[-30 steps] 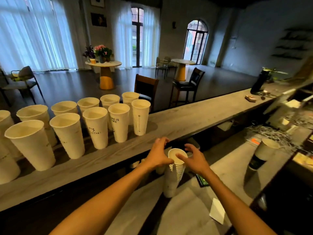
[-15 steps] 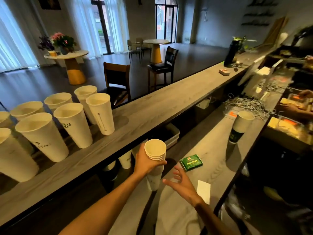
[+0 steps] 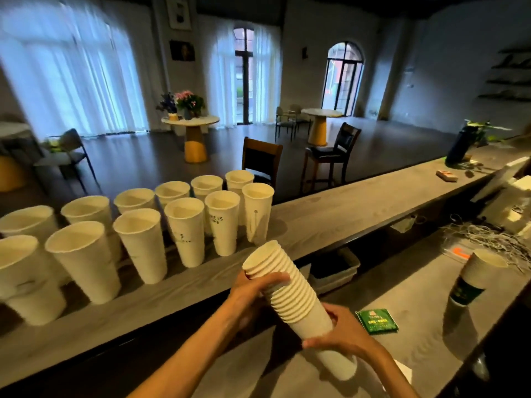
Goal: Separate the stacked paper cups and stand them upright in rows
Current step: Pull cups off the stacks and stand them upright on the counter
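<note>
The stack of paper cups (image 3: 296, 300) is held in the air, tilted with its open mouth up and to the left, over the gap between the raised bar top (image 3: 330, 222) and the lower counter (image 3: 408, 297). The left hand (image 3: 253, 291) curls around the upper rims near the mouth; the right hand (image 3: 342, 331) wraps around the lower part of the stack, fingers closed on it. On the bar top's left part, separated cups (image 3: 184, 222) stand upright in two rows reaching to its far edge. On the lower counter lie a green packet (image 3: 376, 320) just beside the right hand and, well apart toward the right edge, a sleeved cup (image 3: 474, 277).
</note>
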The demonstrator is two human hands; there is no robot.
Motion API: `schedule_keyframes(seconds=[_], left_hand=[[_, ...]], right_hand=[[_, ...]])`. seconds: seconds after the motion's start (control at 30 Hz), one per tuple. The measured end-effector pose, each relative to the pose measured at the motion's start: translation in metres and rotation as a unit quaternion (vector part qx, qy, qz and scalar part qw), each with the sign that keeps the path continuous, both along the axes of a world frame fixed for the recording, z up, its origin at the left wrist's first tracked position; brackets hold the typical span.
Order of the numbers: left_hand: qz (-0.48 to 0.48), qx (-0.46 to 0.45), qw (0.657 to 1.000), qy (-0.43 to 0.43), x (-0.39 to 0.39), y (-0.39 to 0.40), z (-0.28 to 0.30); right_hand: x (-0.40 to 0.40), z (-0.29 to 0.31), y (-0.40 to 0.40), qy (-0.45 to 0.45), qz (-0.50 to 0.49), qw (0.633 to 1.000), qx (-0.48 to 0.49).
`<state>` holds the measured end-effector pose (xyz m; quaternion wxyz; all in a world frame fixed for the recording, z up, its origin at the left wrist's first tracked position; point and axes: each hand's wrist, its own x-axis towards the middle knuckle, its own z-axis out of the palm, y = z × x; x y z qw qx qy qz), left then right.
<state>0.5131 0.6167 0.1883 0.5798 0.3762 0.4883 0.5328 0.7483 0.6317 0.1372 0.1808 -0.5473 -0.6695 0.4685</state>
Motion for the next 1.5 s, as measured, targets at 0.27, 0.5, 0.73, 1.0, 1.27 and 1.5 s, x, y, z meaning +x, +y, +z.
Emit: schedule_keyframes(seconds=[0.27, 0.5, 0.73, 1.0, 1.27, 1.5], left_hand=[[0.049, 0.089, 0.993, 0.063, -0.098, -0.094, 0.046], [0.172, 0.124, 0.974, 0.081, -0.233, -0.199, 0.064], [0.361, 0.122, 0.920, 0.094, -0.375, -0.312, 0.094], [0.587, 0.133, 0.790, 0.121, -0.463, -0.445, 0.110], [0.769, 0.145, 0.621, 0.056, -0.538, -0.594, 0.116], [0.821, 0.193, 0.535, 0.052, -0.612, -0.697, 0.121]], right_hand=[[-0.127, 0.094, -0.072, 0.048, 0.024, 0.996, 0.067], [-0.263, 0.131, -0.153, 0.098, 0.138, 0.985, 0.024], [-0.423, 0.138, -0.196, 0.059, 0.313, 0.947, -0.044], [-0.600, 0.135, -0.265, 0.109, 0.474, 0.873, 0.028], [-0.737, 0.100, -0.403, 0.144, 0.468, 0.843, 0.224], [-0.844, 0.078, -0.500, 0.117, 0.456, 0.848, 0.244]])
